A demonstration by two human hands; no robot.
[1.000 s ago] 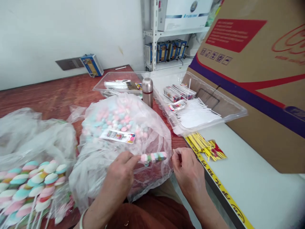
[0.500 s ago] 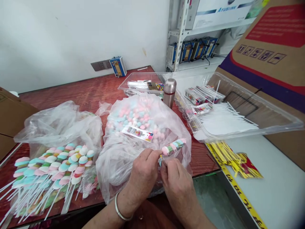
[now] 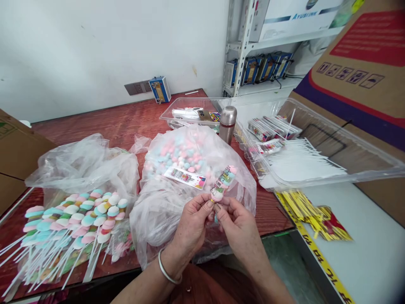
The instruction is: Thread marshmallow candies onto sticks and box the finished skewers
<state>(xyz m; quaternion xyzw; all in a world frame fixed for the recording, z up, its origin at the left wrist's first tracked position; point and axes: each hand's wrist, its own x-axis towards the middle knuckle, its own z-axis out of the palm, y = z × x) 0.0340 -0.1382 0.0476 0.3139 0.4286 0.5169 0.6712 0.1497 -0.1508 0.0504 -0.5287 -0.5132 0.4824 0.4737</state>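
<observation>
Both hands are now closing in on the bottom end of the wrapped marshmallow skewer (image 3: 223, 183). A second ago it was lying flat between them, the left hand (image 3: 193, 220) pinching one end and the right hand (image 3: 241, 230) off the other; half a second ago it was tilting up. Now it is standing nearly upright, leaning right, over the front edge of the bench (image 3: 110, 122), just in front of the open bag of loose marshmallows (image 3: 177, 156). Left and right fingertips are meeting at the base of the skewer, both pinching it. A yellow speck is showing between them, too small to identify. So the handling is shifting from the candy body to the stick end. The printed label card (image 3: 185, 177) is lying on the bag, untouched. The pile of finished skewers (image 3: 69, 219) is sitting at the front left corner, the yellow twist ties (image 3: 303, 207) on the white surface to the right, below the clear tray (image 3: 354, 175) of white sticks. The steel flask (image 3: 228, 119) is standing behind the bag.
</observation>
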